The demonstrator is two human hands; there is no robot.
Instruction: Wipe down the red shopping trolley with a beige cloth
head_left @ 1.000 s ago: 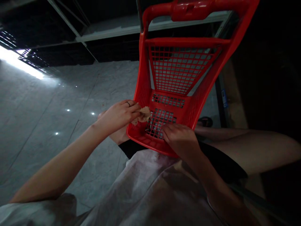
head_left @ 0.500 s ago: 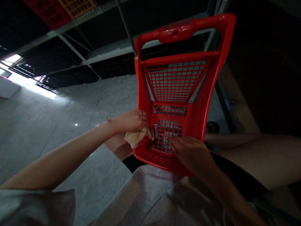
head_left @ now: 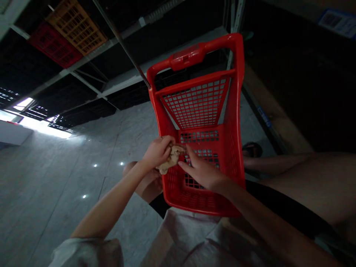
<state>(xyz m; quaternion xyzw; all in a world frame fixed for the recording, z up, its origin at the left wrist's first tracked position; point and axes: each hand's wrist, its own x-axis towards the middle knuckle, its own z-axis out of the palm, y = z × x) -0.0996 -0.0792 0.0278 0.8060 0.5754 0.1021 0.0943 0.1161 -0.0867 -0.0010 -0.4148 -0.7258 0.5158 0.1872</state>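
Observation:
A red plastic shopping basket (head_left: 240, 122) with a mesh back panel and a thick top handle stands between my legs, tilted in the view. Over its left rim, my left hand (head_left: 159, 151) is closed on a crumpled beige cloth (head_left: 170, 161). Inside the basket's opening is my right hand (head_left: 204, 172), its thumb and fingers apart. Its fingertips are close to the cloth's right edge; whether they touch it I cannot tell. A thin metal rod (head_left: 122, 40) rises from the basket's upper left corner.
Dark shelving with pale rails (head_left: 122, 83) runs along the back. An orange crate (head_left: 76, 26) and a red crate (head_left: 54, 44) sit on it at upper left. Grey tiled floor (head_left: 83, 163) lies to the left, and a wooden beam (head_left: 280, 111) to the right.
My left hand and the cloth have shifted slightly inward over the rim. My right hand has moved up and left towards the cloth, its fingers spreading. The basket's top has swung left in view.

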